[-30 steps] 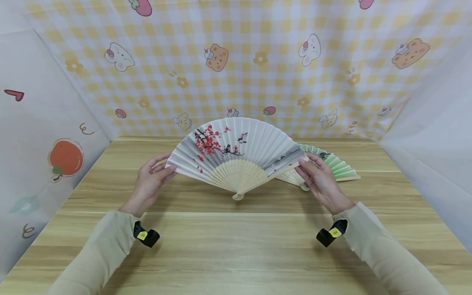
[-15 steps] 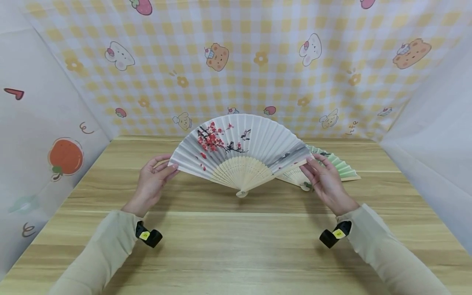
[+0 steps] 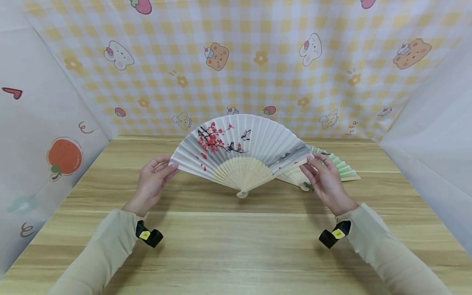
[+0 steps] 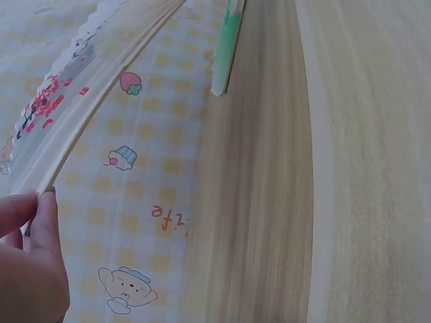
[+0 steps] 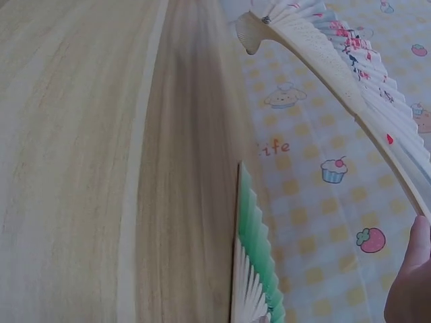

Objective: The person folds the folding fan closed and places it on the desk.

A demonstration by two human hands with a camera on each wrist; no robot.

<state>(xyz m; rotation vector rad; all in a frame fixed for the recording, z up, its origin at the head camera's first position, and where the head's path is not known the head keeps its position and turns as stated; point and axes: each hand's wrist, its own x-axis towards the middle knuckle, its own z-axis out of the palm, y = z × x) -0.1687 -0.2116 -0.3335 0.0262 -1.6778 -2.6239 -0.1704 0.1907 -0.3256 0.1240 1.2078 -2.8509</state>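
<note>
A white folding fan (image 3: pixel 258 139), spread wide and printed with red blossoms and small birds, is held up above the table. My left hand (image 3: pixel 150 184) pinches its left outer end between thumb and fingers; the left wrist view shows that hand (image 4: pixel 30 269) at the rib's tip. At the opposite end my right hand (image 3: pixel 326 184) pinches the other corner. The fan's bare wooden ribs meet at a pivot low in the middle. Behind the right hand a green folding fan (image 3: pixel 343 168) lies spread on the table, partly covered by the white one; it also shows in the right wrist view (image 5: pixel 252 235).
The wooden table (image 3: pixel 236 246) spreads beneath both hands. A yellow checked cloth (image 3: pixel 258 82) with cartoon prints hangs behind it, and pale cloths stand at the left (image 3: pixel 29 135) and right (image 3: pixel 435 143) sides. A black wrist camera (image 3: pixel 149 235) sits on each wrist.
Over the first half second both hands shifted the white fan slightly right and up, its right end more. Since then it has stayed nearly still. The green fan has not moved.
</note>
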